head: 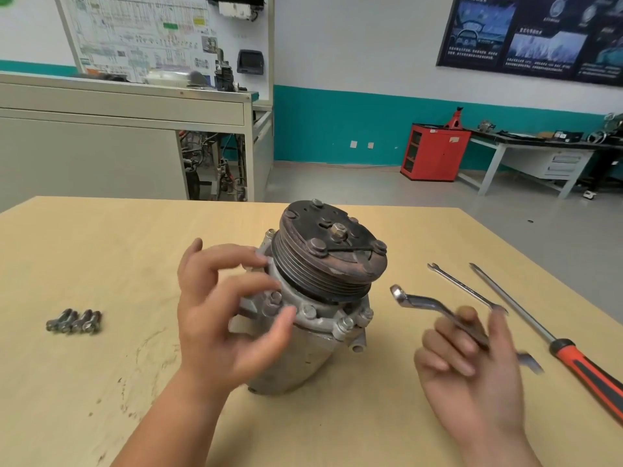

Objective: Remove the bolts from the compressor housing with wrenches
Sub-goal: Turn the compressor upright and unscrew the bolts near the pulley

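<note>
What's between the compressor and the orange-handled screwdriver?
Head view: the right hand holding a bent ring wrench, plus a slim wrench lying on the table.

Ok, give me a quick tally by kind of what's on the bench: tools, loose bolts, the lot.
Compressor: 1
Wrenches: 2, one held in the right hand, one lying flat
Screwdriver: 1
Loose bolts: 4
Total: 8

light: bright, even | shadows: soft, faint | blur: right hand, wrench smeared | edges: bowed, wide-angle
</note>
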Demonstrator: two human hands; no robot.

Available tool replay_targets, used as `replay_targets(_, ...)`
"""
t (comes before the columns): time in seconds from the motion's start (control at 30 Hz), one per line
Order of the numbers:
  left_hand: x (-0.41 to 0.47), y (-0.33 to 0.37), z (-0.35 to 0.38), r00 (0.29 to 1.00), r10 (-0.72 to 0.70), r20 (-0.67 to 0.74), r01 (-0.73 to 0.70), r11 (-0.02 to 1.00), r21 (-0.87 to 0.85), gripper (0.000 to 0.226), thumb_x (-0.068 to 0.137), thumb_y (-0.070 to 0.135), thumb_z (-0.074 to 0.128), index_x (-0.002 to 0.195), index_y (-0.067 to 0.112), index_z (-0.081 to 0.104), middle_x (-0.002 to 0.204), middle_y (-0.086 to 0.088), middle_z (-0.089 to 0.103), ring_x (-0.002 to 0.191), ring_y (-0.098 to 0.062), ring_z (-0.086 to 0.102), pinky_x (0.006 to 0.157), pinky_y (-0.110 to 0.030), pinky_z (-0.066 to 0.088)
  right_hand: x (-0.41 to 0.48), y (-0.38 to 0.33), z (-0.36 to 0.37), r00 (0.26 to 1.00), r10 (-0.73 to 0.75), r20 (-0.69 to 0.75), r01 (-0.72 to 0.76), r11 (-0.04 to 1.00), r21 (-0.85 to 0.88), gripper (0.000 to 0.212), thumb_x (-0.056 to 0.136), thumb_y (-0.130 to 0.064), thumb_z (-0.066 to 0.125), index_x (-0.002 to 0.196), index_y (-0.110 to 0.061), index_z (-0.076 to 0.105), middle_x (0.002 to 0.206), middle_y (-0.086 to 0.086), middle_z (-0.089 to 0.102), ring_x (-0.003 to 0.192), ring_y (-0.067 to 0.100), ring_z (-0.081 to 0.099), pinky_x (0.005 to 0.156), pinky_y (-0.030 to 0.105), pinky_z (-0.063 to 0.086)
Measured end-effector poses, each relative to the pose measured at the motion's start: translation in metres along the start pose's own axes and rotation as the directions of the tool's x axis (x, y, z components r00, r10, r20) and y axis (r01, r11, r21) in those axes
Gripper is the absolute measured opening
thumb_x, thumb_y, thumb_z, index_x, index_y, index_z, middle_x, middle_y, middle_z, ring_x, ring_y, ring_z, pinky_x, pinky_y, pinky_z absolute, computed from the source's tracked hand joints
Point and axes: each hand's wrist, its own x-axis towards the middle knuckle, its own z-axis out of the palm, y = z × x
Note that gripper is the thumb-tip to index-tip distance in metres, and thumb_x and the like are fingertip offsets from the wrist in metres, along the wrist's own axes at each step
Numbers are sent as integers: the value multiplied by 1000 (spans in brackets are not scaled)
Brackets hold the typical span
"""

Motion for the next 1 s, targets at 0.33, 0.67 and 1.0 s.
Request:
replay_targets(0.33, -11, 30, 16, 995, 37, 97, -60, 967, 249, 24, 76, 51, 69, 87, 32, 59, 105, 9, 51, 113, -13, 45, 101, -67, 19, -65, 12, 39, 990, -127, 60, 112, 453, -884, 37, 59, -74, 66, 89, -52, 69, 90, -4, 75, 72, 22, 72, 46, 16, 47)
replay_targets(0.67, -20, 31, 28, 993, -7, 114, -29, 952, 306, 24, 78, 48, 66, 98, 37, 59, 111, 2, 42, 108, -23, 43, 105, -58, 17, -57, 12, 42, 958, -231, 172, 258, 426, -867, 24, 71, -48, 69, 85, -30, 76, 70, 12, 73, 55, 25, 69, 41, 12, 40)
replay_targets(1.0, -21, 32, 29, 995, 32, 96, -57, 961, 272, 19, 79, 45, 66, 93, 37, 58, 110, 0, 42, 104, -23, 43, 107, -48, 19, 23, 24, 44, 944, -96, -317, -114, 803, -584, 11, 84, -16, 55, 81, -9, 63, 53, -3, 48, 43, 4, 43, 33, 14, 28)
